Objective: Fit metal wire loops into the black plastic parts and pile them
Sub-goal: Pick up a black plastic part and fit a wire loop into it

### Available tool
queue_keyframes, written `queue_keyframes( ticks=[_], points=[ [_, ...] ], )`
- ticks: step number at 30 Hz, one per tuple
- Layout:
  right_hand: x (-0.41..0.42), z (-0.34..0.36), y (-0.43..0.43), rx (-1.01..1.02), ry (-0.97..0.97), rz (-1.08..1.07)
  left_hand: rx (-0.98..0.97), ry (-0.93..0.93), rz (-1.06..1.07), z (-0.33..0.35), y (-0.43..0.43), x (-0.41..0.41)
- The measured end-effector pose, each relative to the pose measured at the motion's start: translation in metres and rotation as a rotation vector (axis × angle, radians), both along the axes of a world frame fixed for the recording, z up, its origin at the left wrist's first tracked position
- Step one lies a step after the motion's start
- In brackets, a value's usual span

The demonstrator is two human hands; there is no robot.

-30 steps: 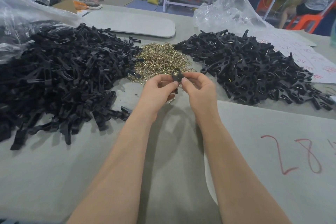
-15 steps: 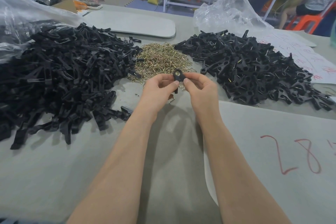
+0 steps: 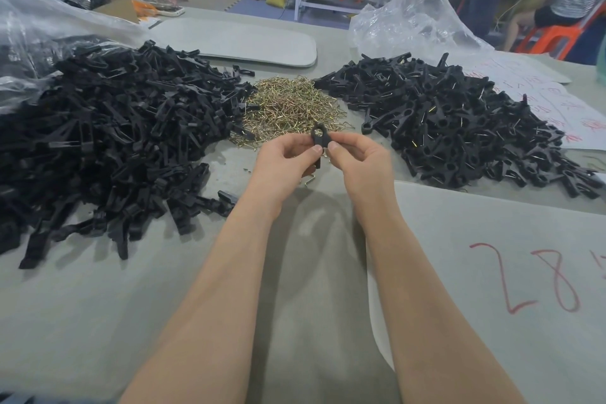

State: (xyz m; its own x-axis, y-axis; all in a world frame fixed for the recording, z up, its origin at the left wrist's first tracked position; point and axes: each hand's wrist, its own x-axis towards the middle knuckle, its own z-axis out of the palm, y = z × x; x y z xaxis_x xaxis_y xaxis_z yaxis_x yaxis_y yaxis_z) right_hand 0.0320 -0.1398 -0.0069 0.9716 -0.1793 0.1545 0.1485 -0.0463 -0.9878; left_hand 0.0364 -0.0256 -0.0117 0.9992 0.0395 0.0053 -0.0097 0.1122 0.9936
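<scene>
Both hands meet above the table's middle and hold one black plastic part upright, ring end up. My left hand pinches its left side and my right hand pinches its right side. A glint of wire shows just below the thumbs. Behind the hands lies a heap of brass-coloured wire loops. A big pile of plain black parts fills the left. On the right sits a pile of black parts with wire showing.
A grey board lies behind the wire heap. Clear plastic bags sit at the far left and back right. A grey sheet marked in red covers the near right. People sit at the back right.
The hands stay together on the same black part. They have shifted only slightly, thumbs working at its middle.
</scene>
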Motion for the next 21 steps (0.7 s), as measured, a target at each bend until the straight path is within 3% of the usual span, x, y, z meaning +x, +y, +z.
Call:
queue_keyframes(
  ticks=[5,11,14,16,19,21],
  points=[
    [0.0,0.001,0.0,0.044,0.034,0.007,-0.066,-0.017,-0.004,0.004,0.003,-0.001],
    [-0.001,0.007,0.0,0.302,0.11,0.183,-0.152,0.012,-0.081,0.007,0.006,-0.002],
    [0.0,0.008,0.001,0.39,0.148,0.166,-0.257,0.007,-0.113,0.01,0.009,-0.002],
    [0.0,0.003,0.001,0.107,0.118,0.06,-0.418,0.026,-0.006,0.013,0.012,-0.001],
    [-0.001,-0.012,0.006,-0.614,0.096,0.017,-0.728,0.116,0.163,0.015,0.022,0.004],
    [-0.002,-0.019,0.012,-0.858,0.117,0.052,-0.865,0.185,0.185,0.015,0.027,0.005]
  ],
)
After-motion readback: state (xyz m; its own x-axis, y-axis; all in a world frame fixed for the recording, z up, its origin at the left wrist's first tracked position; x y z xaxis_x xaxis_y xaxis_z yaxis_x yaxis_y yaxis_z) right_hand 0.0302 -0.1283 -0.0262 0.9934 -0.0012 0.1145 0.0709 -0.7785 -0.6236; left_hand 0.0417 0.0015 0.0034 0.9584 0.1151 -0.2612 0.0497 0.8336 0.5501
